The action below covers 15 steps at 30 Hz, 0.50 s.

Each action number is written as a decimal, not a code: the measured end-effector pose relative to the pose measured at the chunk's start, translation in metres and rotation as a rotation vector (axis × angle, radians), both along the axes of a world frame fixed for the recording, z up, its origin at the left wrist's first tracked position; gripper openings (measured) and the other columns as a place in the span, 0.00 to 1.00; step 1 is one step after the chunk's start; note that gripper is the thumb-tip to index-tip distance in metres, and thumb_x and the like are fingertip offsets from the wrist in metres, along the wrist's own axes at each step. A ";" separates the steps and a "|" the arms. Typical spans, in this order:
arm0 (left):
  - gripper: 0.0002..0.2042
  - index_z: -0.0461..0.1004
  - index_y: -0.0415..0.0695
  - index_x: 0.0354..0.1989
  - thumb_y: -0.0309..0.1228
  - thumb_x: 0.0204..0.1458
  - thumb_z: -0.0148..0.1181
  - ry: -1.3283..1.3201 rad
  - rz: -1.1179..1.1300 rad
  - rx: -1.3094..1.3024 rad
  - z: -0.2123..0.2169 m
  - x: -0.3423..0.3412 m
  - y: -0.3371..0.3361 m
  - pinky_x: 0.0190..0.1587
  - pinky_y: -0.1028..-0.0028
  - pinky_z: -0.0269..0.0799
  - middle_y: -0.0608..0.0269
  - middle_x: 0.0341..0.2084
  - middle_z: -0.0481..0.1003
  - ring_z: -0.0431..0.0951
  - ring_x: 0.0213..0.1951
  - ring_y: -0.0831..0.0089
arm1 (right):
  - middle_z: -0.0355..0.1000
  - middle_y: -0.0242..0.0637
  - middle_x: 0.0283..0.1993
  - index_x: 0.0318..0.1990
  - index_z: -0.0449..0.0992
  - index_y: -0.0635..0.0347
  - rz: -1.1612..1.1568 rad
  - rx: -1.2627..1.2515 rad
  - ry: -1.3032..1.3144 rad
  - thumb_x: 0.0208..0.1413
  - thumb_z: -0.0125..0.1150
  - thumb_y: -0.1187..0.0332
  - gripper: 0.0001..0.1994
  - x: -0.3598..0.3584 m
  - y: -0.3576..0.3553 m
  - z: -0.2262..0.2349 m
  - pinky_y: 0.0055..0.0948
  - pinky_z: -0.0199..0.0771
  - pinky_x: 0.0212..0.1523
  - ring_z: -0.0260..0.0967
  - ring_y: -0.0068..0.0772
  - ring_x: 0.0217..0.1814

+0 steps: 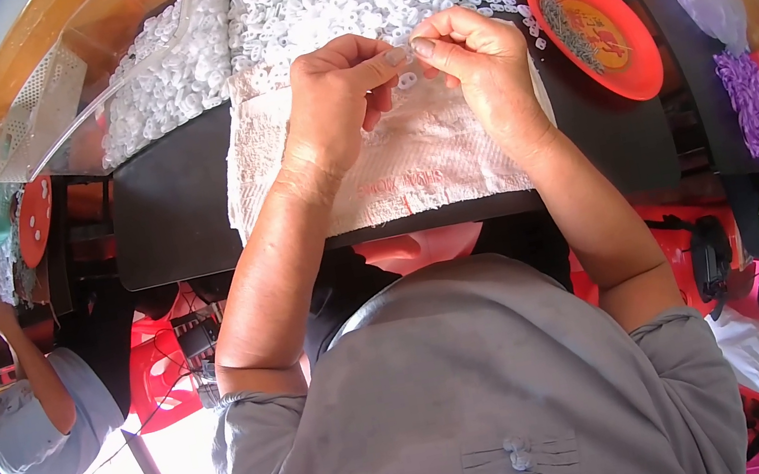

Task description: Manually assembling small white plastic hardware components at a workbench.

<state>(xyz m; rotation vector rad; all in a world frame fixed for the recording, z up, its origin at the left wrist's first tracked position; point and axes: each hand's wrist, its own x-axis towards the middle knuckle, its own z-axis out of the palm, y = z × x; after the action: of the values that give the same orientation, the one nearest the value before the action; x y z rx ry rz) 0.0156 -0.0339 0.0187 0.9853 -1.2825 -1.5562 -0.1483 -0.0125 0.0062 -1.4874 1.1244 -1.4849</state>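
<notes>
My left hand (339, 92) and my right hand (481, 62) come together over a pale towel (399, 173). On each, thumb and forefinger are pinched, and the fingertips nearly meet. What they pinch is too small and covered to make out. A small white plastic piece with holes (408, 81) shows just below the fingertips; I cannot tell whether it is held or lies on the towel. Right behind the hands spreads a large heap of similar white plastic pieces (328, 2).
A clear bin (83, 137) with more white pieces stands at the left. On the black table (171, 208), at the right, sits a red oval plate (640, 74) with thin grey metal parts (573, 35). Purple strips (750, 106) lie farther right. Another person (49, 407) sits at far left.
</notes>
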 end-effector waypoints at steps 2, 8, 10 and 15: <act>0.05 0.75 0.34 0.32 0.25 0.53 0.60 -0.006 -0.016 0.002 -0.001 0.003 -0.002 0.16 0.83 0.55 0.65 0.18 0.72 0.66 0.17 0.83 | 0.72 0.26 0.26 0.33 0.77 0.61 -0.009 -0.011 0.027 0.56 0.61 0.72 0.03 0.001 0.000 0.000 0.14 0.58 0.25 0.64 0.12 0.26; 0.05 0.75 0.35 0.31 0.25 0.53 0.60 0.024 0.004 0.008 -0.003 -0.002 0.003 0.15 0.83 0.53 0.65 0.18 0.72 0.64 0.16 0.84 | 0.71 0.26 0.26 0.33 0.77 0.61 -0.006 0.016 0.031 0.56 0.60 0.73 0.02 0.003 0.002 -0.001 0.14 0.58 0.25 0.64 0.13 0.26; 0.05 0.74 0.35 0.31 0.25 0.53 0.60 0.048 0.042 0.025 -0.004 -0.007 0.007 0.15 0.83 0.52 0.65 0.18 0.72 0.64 0.16 0.84 | 0.71 0.26 0.26 0.33 0.77 0.62 -0.003 0.046 0.007 0.56 0.60 0.73 0.03 0.003 0.003 -0.001 0.14 0.58 0.25 0.65 0.13 0.26; 0.05 0.73 0.36 0.29 0.24 0.54 0.59 0.110 0.078 0.001 -0.011 -0.011 0.010 0.16 0.83 0.52 0.65 0.17 0.70 0.62 0.16 0.83 | 0.71 0.27 0.26 0.32 0.76 0.63 0.018 0.095 -0.057 0.56 0.59 0.74 0.03 0.006 0.004 0.000 0.15 0.58 0.24 0.66 0.15 0.26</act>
<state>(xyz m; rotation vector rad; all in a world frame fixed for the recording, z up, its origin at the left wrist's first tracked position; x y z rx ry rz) 0.0047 -0.0242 0.0081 0.9260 -1.1540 -1.5300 -0.1427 -0.0087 0.0057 -1.3794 1.1290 -1.4328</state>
